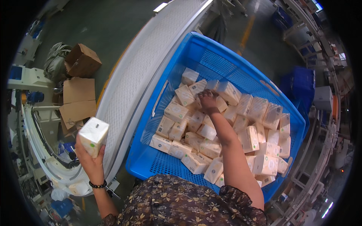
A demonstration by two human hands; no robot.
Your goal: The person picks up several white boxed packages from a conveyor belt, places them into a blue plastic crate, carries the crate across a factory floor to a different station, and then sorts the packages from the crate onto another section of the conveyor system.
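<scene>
My left hand [90, 161] grips a wrapped tissue pack [94, 132], pale cream with a white end and a small green mark. It holds the pack over the near left part of a white conveyor belt [138, 65]. To the right of the belt stands a large blue plastic crate [150, 162] with perforated walls, holding many similar packs [210, 147] in a loose heap. My right hand [208, 99] reaches down among the packs towards the far side of the heap. Its fingers touch packs there, but their tips are partly hidden, so a grip cannot be made out.
The conveyor's metal side rail [167, 63] runs close along the crate's left wall. Beyond the belt on the left lie open cardboard boxes [82, 60] and a grey-green sack [56, 58]. A curved conveyor section [45, 158] bends round at lower left. Blue bins [298, 84] stand at right.
</scene>
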